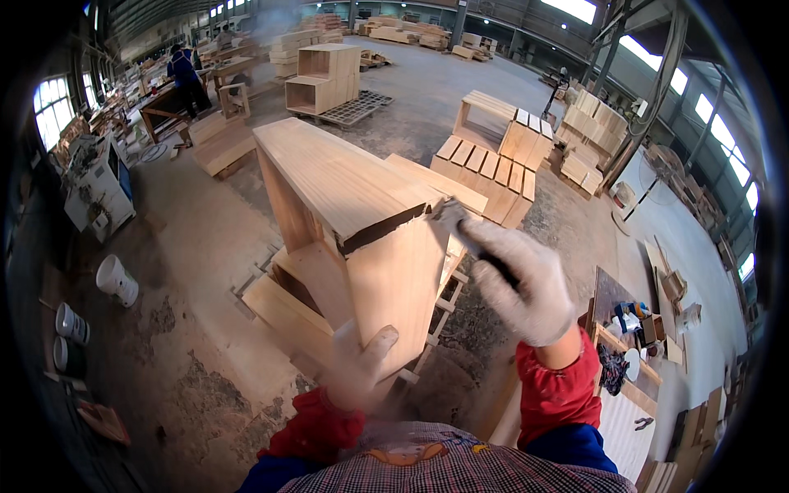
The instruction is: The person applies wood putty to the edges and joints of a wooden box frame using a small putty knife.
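Note:
A pale wooden box (394,296) with an open side stands tilted in front of me. A dark, ragged strip (382,228) runs along the edge where its top board meets the near panel. My right hand (526,283), in a whitish glove, is closed round the dark handle of a scraper (460,226). The tool's greyish blade is at the right end of that strip. My left hand (357,366), gloved too, grips the box low at its near left edge. The thumb lies on the near panel, and the other fingers are blurred or partly hidden.
More wooden pieces (283,304) lie on a pallet beneath the box. Stacked boxes (493,168) stand ahead right, others (325,78) farther back. Several buckets (117,279) and a machine cabinet (100,185) are left. Right is a cluttered bench (629,427). A person (185,78) stands far left.

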The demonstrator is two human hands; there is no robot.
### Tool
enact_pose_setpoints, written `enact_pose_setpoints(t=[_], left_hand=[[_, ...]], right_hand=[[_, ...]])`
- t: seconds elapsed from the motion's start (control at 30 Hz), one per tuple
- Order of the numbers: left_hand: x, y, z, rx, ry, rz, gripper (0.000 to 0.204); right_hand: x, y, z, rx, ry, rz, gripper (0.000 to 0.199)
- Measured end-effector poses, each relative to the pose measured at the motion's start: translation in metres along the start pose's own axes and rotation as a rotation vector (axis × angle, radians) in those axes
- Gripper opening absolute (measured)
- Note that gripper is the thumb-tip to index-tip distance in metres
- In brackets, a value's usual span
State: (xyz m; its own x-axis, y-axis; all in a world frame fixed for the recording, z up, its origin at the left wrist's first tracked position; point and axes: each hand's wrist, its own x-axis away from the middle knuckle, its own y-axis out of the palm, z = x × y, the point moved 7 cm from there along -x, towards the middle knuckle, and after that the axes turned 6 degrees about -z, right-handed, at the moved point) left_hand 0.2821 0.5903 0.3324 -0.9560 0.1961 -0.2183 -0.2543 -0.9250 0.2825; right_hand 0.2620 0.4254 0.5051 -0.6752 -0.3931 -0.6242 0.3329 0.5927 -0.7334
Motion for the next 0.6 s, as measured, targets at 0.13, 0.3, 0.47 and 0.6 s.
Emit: enact_pose_setpoints(t=[0.13, 0.3, 0.47, 0.6], left_hand=[[0.000, -0.002, -0.004, -0.059, 0.013, 0.000, 0.017], [0.003, -0.001, 0.003, -0.045, 0.016, -0.008, 0.018], [0.003, -0.004, 0.002, -0.119, -0.070, -0.157, 0.024], [0.003, -0.004, 0.006, -0.118, -0.017, -0.119, 0.020]], right_hand=[[0.002, 0.028, 0.006, -0.117, 0.063, 0.087, 0.036], [-0.012, 0.018, 0.024, -0.155, 0.054, 0.244, 0.038], [-0.012, 0.015, -0.025, -0.084, -0.152, -0.099, 0.045], [-0.013, 0.023, -0.046, 0.118, -0.197, -0.177, 0.049]])
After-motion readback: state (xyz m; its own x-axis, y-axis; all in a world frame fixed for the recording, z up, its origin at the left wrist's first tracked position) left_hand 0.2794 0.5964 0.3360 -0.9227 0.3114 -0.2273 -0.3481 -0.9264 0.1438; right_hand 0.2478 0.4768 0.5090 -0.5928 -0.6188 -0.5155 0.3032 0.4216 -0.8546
